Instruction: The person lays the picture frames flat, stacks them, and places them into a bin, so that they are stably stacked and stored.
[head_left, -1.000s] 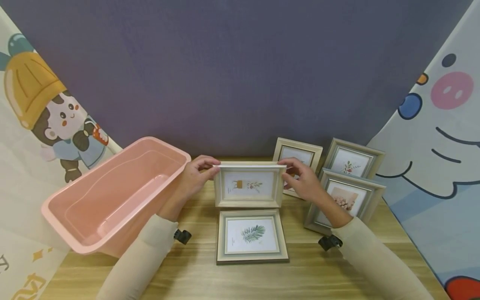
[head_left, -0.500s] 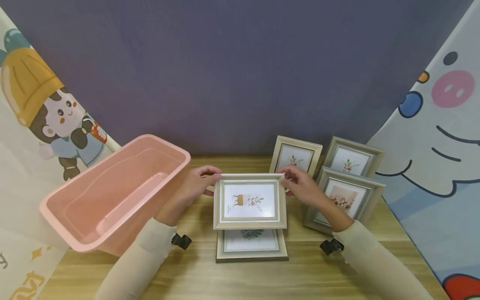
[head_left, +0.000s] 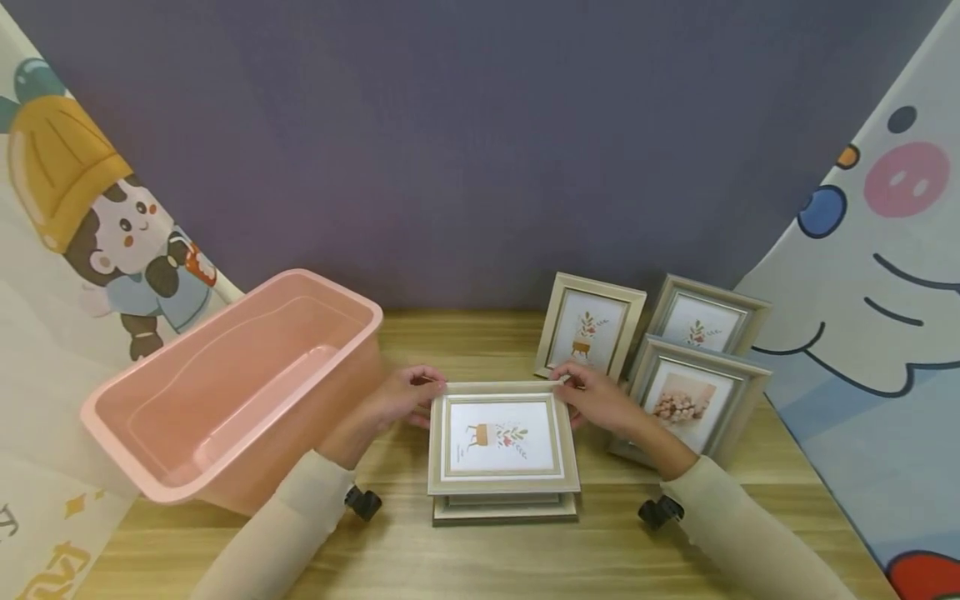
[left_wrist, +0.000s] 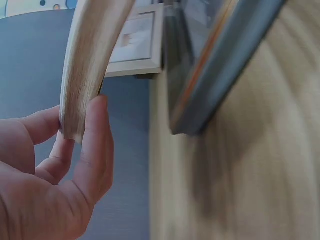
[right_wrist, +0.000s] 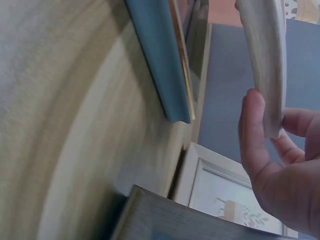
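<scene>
In the head view, a cream picture frame (head_left: 498,483) with a flower-and-chair print is held face up over a second picture frame (head_left: 506,512). My left hand (head_left: 397,398) pinches its far left corner, and my right hand (head_left: 596,402) its far right corner. Both wrist views show thumb and fingers on either side of the held frame's edge (left_wrist: 87,65). A gap separates it from the blue-grey edge of the lower frame (right_wrist: 156,55), which lies flat on the wooden table. The lower frame's print is covered in the head view.
A pink tub (head_left: 356,367) stands at the left. Behind my right hand stands a cream picture frame (head_left: 628,333). Two greyer frames lean back further right, the front one (head_left: 738,408) overlapping the rear one (head_left: 750,325). A dark wall (head_left: 480,150) closes off the back.
Both hands have brought the held frame down and toward the person, tilting it from nearly upright to nearly flat. It now covers the leaf print of the lower frame.
</scene>
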